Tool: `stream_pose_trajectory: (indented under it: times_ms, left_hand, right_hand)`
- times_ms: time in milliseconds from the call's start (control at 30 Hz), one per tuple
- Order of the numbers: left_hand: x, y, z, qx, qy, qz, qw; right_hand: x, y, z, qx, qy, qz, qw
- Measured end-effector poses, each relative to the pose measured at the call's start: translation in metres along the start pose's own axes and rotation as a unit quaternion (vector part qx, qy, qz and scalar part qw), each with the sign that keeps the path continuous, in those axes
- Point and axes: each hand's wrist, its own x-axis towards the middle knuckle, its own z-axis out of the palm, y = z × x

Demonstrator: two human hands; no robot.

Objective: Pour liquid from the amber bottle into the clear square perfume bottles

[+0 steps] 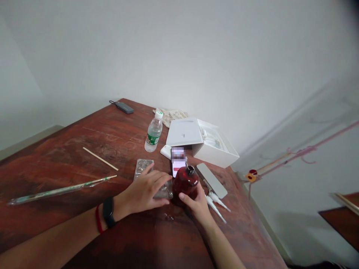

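Observation:
My right hand (198, 203) is wrapped around a dark red bottle (185, 185), thumb across its near side. The bottle stands upright and its narrow neck is uncapped. Just left of it, my left hand (148, 190) spans a clear plastic tray (141, 166) with round hollows, fingers over the far side and thumb at the near side. Part of the tray is hidden under that hand. Two white pump heads (215, 203) with thin tips lie to the right of the bottle. A phone (178, 164) with its screen lit lies behind the bottle.
Behind are a water bottle (153, 134), an open white box (214, 157), a white case (165, 151) and a crumpled cloth (174, 116). A grey-white flat lid (213, 181) lies right. Leftward are a thin stick (100, 158), wrapped sticks (61, 191) and a grey device (124, 107).

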Motion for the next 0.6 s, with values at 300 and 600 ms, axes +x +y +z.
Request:
stream_pose_trajectory:
  times_ms: [300, 600]
  left_hand:
    - [0.0016, -0.0055, 0.0064, 0.039, 0.030, 0.009, 0.999]
    - [-0.0009, -0.0089, 0.0087, 0.033, 0.029, 0.054, 0.998]
  right_hand:
    - [0.0030, -0.0052, 0.0043, -0.027, 0.032, -0.001, 0.999]
    - [-0.0006, -0.0076, 0.0054, -0.046, 0.058, 0.004, 0.997]
